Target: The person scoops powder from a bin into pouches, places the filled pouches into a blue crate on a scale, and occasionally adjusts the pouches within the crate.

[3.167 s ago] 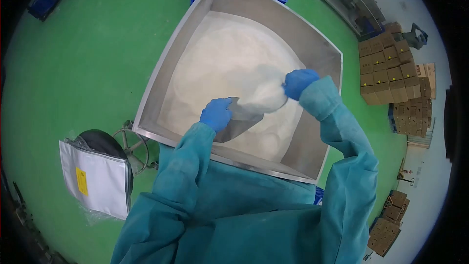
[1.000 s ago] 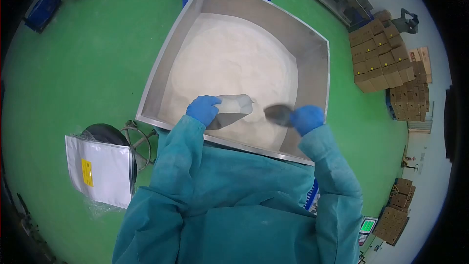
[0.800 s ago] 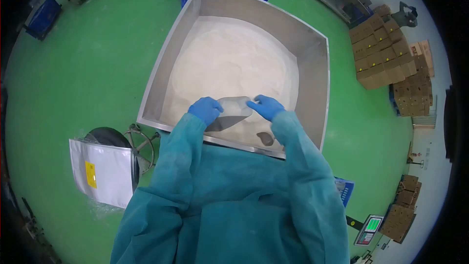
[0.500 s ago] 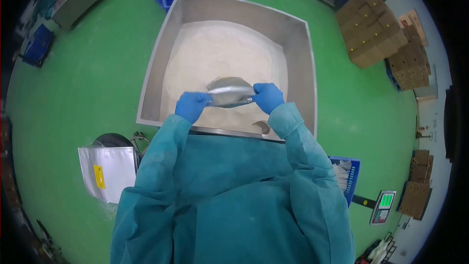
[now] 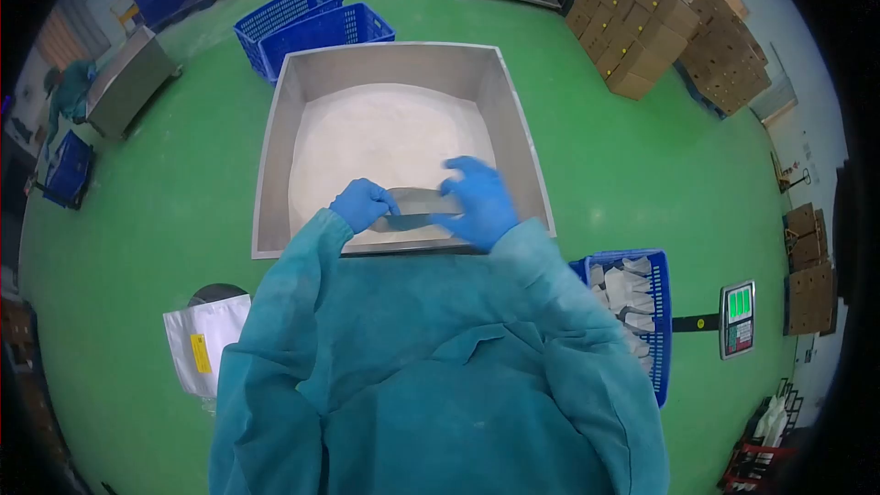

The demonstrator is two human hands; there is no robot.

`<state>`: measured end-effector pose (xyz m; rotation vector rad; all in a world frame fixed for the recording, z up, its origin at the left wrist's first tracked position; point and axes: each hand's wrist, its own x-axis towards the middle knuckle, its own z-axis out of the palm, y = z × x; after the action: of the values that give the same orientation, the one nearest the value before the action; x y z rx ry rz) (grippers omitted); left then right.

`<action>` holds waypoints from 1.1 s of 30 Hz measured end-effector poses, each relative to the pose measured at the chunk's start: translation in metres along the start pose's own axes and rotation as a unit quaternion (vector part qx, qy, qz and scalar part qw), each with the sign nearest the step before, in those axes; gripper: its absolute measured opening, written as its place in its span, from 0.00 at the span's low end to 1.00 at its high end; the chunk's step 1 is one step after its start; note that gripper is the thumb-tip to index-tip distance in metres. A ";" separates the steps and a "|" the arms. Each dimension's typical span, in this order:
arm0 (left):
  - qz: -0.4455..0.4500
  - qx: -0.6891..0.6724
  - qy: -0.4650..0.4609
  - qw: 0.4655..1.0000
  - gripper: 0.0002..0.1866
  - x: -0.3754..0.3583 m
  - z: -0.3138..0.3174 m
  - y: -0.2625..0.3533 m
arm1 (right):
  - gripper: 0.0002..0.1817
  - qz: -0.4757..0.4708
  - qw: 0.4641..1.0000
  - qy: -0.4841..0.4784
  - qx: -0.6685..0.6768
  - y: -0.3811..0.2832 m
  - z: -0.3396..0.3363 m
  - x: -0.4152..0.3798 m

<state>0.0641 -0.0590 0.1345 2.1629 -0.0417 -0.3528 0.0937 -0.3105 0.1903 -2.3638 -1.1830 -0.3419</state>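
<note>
My left hand (image 5: pixel 362 205), in a blue glove, pinches the left end of a silvery-grey pouch (image 5: pixel 414 202). At the pouch's right end, my right hand (image 5: pixel 481 204) has its gloved fingers spread apart and looks slightly blurred. Both hands are over the near side of a large square steel tub (image 5: pixel 394 60). Pale powder (image 5: pixel 385 128) covers the tub's bottom. Part of the pouch's right end is hidden behind my right fingers.
A blue crate (image 5: pixel 662 312) of silvery packets stands at right, beside a scale display (image 5: pixel 737 319). White bags (image 5: pixel 206 339) with a yellow label lie at left. Blue crates (image 5: pixel 321 32) sit behind the tub, cardboard boxes (image 5: pixel 632 18) at back right. Far left, a person (image 5: pixel 69 96) stands by a steel cart.
My right hand has let go of the pouch's right end and opened. The pouch and both hands are lower in the view, and the camera has tilted up.
</note>
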 end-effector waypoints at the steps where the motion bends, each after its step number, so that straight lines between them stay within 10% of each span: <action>1: 0.016 0.012 0.014 1.000 0.11 0.001 0.002 0.009 | 0.18 -0.032 0.999 0.021 -0.037 -0.019 0.013 -0.002; 7: 0.087 -0.046 0.104 0.990 0.12 -0.024 -0.007 0.026 | 0.21 0.202 0.947 -0.233 0.088 -0.002 0.136 0.011; 9: 0.101 -0.152 0.152 0.971 0.15 -0.048 -0.015 0.047 | 0.23 0.105 0.961 -0.246 0.065 -0.005 0.137 0.016; 14: 0.058 -0.156 0.203 0.965 0.17 -0.087 -0.016 0.039 | 0.17 0.125 0.991 -0.041 0.027 -0.020 -0.020 -0.041; 21: 0.018 -0.179 0.121 0.976 0.17 -0.049 0.065 -0.037 | 0.16 0.351 0.932 -0.025 -0.091 -0.038 -0.300 -0.214; 30: 0.009 -0.151 0.062 0.987 0.15 -0.024 0.114 0.002 | 0.20 0.603 0.751 -0.140 -0.229 -0.020 -0.349 -0.444; 33: 0.012 -0.111 0.062 0.992 0.15 -0.020 0.119 0.007 | 0.18 0.586 0.764 -0.073 -0.261 0.004 -0.306 -0.529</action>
<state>0.0141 -0.1546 0.0811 1.9574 0.0401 -0.1976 -0.2227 -0.8322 0.2304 -3.0898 0.5998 -0.0217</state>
